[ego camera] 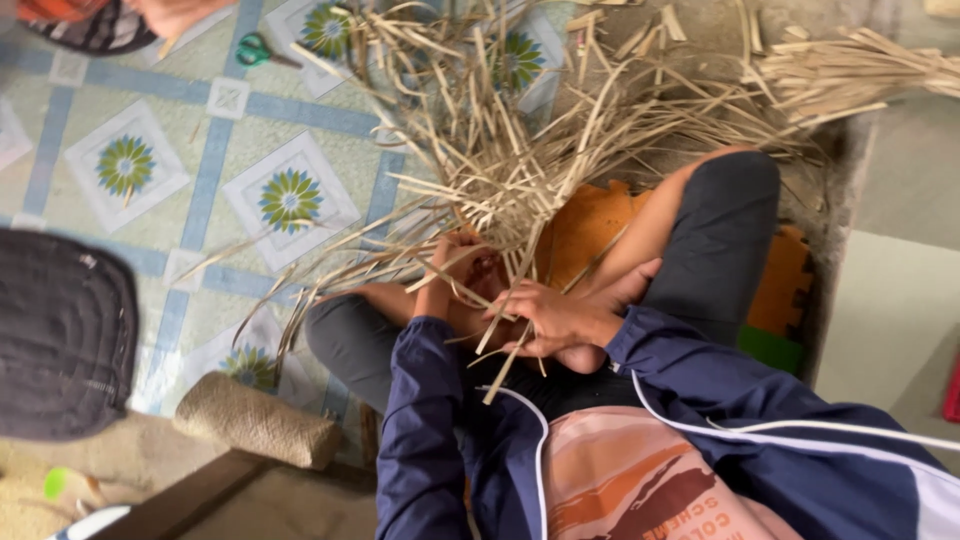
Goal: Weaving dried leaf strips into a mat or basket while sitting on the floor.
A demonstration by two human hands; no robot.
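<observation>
- I sit cross-legged on the tiled floor [215,160], and my left hand [455,270] is curled tight around the gathered base of the bundle of dry straw strips [500,170], low over my lap, I judge so the loose ends stay fanned up and away from me.
- My right hand [555,320] has its fingers pressed together, pinching a few single strips just beside the left hand, where the bundle narrows; one strip hangs down past my wrist toward my jacket.
- An orange foam mat [585,225] lies under my legs, with a green piece at its right edge.
- A second heap of cut strips [850,75] lies near the top right corner of the floor, well apart from my hands.
- Green-handled scissors [255,48] rest on the tiles near the top edge, beside another person's sleeve [90,25].
- A woven straw roll [255,420] lies at the lower left, beside a dark cloth bag [60,335].
- The print on my shirt is partly hidden; I see only orange and brown bands.
</observation>
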